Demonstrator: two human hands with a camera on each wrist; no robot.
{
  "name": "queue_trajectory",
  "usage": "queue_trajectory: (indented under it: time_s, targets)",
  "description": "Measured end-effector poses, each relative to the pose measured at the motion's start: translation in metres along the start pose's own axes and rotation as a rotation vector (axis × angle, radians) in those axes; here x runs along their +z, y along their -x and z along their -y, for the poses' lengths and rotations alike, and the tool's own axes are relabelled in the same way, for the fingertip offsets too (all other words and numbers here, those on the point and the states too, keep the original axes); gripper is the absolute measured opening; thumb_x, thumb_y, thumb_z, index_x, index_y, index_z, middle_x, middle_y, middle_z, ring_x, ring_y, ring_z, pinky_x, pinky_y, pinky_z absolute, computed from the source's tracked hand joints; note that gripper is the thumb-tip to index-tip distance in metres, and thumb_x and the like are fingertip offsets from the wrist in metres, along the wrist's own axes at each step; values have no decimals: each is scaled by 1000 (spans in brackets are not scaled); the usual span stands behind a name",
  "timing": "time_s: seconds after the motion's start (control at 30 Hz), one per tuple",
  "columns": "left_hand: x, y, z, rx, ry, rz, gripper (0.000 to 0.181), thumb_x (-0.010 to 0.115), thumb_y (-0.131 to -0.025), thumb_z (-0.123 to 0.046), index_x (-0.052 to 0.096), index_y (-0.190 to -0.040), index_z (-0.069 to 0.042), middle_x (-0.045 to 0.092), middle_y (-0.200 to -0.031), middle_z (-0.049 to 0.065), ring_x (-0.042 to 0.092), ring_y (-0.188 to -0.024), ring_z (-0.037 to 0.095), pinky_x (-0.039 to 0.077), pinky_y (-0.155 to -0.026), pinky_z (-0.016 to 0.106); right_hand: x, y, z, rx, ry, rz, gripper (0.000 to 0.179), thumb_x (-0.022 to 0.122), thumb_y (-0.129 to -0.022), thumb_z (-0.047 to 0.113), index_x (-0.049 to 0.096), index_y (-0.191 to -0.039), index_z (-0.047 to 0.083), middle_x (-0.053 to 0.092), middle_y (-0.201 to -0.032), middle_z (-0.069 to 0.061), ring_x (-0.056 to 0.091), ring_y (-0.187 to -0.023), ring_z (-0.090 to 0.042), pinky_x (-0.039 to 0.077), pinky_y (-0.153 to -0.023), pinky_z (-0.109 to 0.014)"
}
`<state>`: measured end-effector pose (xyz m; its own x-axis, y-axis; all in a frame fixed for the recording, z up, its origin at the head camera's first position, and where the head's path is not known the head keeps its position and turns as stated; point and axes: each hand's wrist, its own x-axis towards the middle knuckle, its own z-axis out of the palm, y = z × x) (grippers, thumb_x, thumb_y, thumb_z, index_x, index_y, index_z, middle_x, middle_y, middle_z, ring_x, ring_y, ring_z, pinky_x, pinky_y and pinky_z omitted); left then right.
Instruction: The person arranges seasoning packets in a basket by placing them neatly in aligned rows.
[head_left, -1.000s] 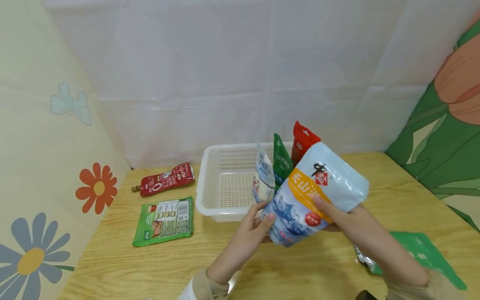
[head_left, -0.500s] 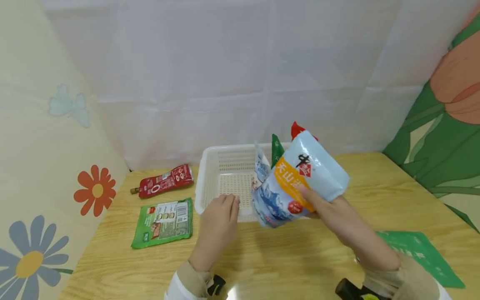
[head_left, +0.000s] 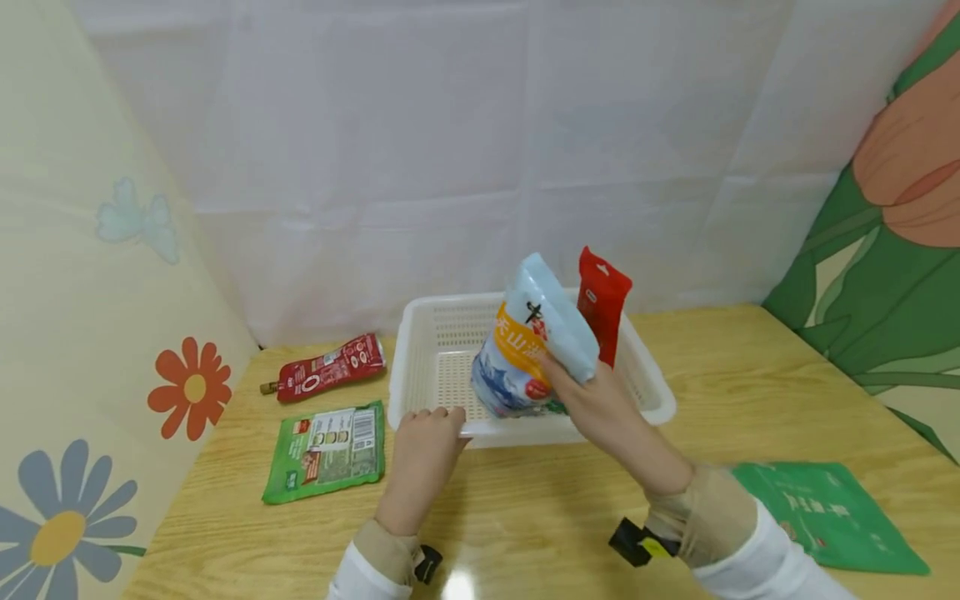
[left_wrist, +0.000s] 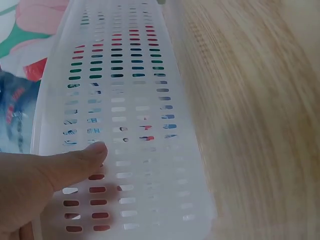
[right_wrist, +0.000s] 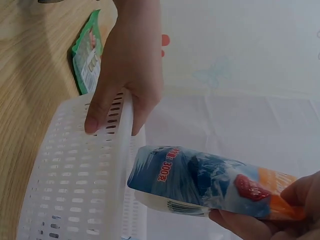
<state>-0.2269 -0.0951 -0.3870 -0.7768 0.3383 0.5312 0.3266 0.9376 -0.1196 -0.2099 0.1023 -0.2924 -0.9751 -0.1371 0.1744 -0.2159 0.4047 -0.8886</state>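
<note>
Just behind the front rim of the white basket (head_left: 517, 432), a firm grasp by the right hand (head_left: 603, 412) on the light-blue pouch with an orange band (head_left: 517, 358): thumb across the printed face, other fingers behind, all on the side toward the basket's right end. From that grip, most of the pouch off to the left, over the basket's mouth. Long axis aslant: top end up and to the right, base low and to the left, just inside the front rim. Impossible to tell whether touching the basket's floor.

Near the rim's front left corner, a hold by the left hand (head_left: 427, 442) on the basket itself: thumb down the outside of the perforated wall, fingers over the inner side. Close to the pouch's base, yet apart from it; only by the right hand any contact with the pouch.

Low beneath the right hand, a green sliver (head_left: 555, 407), mostly hidden. Toward the basket's back right corner, upright and above the rim, a red packet (head_left: 602, 304).

Farther out on the desk (head_left: 540, 517), toward its back left corner, a capped red pouch (head_left: 333, 367); nearer the front along the left edge, a green packet with a label (head_left: 326, 450). Toward the right edge, lying flat, a large green pouch (head_left: 840, 517).
</note>
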Motion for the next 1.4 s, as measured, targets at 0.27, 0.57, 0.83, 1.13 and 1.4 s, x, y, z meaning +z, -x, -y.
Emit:
queue_trajectory:
  time_s: [0.27, 0.57, 0.83, 1.13, 1.4]
  targets:
    - [4, 0, 0, -19, -17, 4, 28, 78, -70, -35, 62, -77, -15, 67, -68, 2, 59, -58, 19, 41, -54, 28, 33, -35, -14, 75, 58, -30, 47, 43, -101, 28, 44, -135, -5, 58, -122, -25, 55, -102, -30, 47, -87, -44]
    - [3, -1, -4, -20, -29, 9, 27, 79, -70, -36, 62, -77, -16, 68, -69, 2, 59, -59, 18, 41, -54, 27, 58, -62, -30, 148, 65, -42, 45, 41, -101, 25, 48, -130, -9, 60, -114, -26, 56, -91, -27, 48, -79, -40]
    - [2, -1, -4, -33, -26, -14, 24, 79, -69, -35, 64, -78, -18, 69, -70, 1, 60, -60, 17, 39, -55, 27, 69, -77, -43, 179, 94, -50, 44, 42, -99, 22, 52, -124, -12, 63, -109, -28, 57, -90, -29, 49, -81, -43]
    - [4, -1, -4, -38, -31, 3, 24, 78, -70, -36, 66, -79, -18, 69, -72, 0, 60, -61, 17, 40, -56, 26, 74, -84, -51, 222, 82, -20, 45, 36, -102, 20, 43, -135, -9, 56, -128, -30, 56, -118, -39, 44, -100, -50]
    - [6, -2, -3, -38, -43, -13, 24, 78, -70, -37, 64, -77, -18, 68, -70, 0, 59, -59, 17, 40, -55, 26, 74, -90, -56, 218, 140, -44, 43, 36, -101, 18, 45, -133, -10, 58, -124, -31, 58, -115, -40, 46, -98, -50]
